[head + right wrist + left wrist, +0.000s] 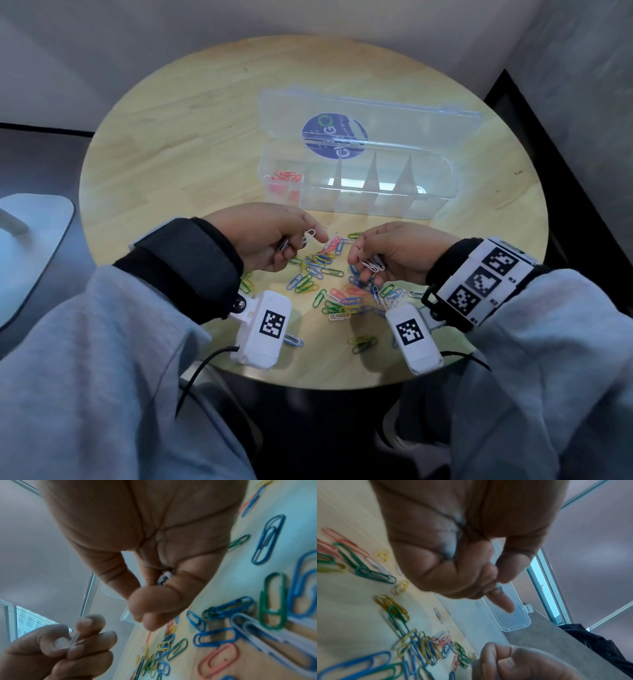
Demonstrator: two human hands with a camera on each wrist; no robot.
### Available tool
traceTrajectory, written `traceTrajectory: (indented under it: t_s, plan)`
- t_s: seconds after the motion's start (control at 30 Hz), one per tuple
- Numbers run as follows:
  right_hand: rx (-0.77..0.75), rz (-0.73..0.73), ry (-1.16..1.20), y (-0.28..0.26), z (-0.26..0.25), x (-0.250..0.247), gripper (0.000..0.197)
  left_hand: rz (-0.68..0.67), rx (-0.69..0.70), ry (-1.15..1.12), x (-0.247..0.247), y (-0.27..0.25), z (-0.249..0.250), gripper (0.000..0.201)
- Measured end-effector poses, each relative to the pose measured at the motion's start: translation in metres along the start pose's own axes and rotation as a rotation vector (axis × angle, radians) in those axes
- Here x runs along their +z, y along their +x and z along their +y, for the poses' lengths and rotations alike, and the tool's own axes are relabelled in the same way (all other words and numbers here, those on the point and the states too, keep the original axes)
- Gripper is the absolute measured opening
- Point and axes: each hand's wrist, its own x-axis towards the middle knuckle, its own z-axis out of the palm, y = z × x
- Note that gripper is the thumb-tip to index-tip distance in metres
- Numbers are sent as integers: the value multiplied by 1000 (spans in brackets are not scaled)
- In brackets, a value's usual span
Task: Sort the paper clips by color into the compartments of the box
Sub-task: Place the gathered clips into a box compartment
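Note:
A clear plastic box [356, 202] with several compartments stands open on the round table; its leftmost compartment holds pink clips [286, 181]. A heap of mixed paper clips [325, 270] in blue, green, yellow, pink and white lies in front of it. My left hand [294, 240] hovers over the heap and pinches a white clip [309, 235] between thumb and forefinger. My right hand [364, 260] is beside it and grips a bundle of white clips [373, 264]. In the right wrist view the white clips [165, 578] peek from the curled fingers [154, 608].
The box lid [370, 116] with a round blue sticker lies flat behind the box. Loose clips [361, 344] lie near the table's front edge. A white chair seat [30, 246] is at the left; a wall stands behind the table.

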Motion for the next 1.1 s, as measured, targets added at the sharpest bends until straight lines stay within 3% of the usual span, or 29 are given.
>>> traceTrajectory:
  t_s: [0.1,0.23,0.33,0.4,0.5,0.57,0.63,0.83,1.0,1.1]
  plan:
    - [-26,-28,-92,-3,-1,1,24,-51,-26,-88,-4,0,0,40]
    - [-107,-107,-587,-15,-6,7,18,-121,-58,-149,-5,0,2,38]
    - [-145,-173,-802,-21,-9,17,9,-116,-74,-128,-3,0,4,36]
    - [-150,-165,-900,-22,-8,22,11,-38,-85,-9,0,3,3,35]
    - [-138,-130,-1031,-21,-3,27,15,85,-61,391,5,5,-2,14]
    - [-126,-115,-1086,-21,0,30,19,91,9,661,9,3,-4,2]
    - [-127,-98,-1157,-22,3,32,22,103,60,839,16,-2,-5,6]
    - [-146,-61,-1200,-22,7,30,19,32,85,1092,45,2,-14,15]
    - [-172,-36,-1213,-19,9,33,15,52,103,1173,51,6,-16,14]
    - [-172,-35,-1240,-19,11,34,11,58,79,1213,53,8,-16,26]
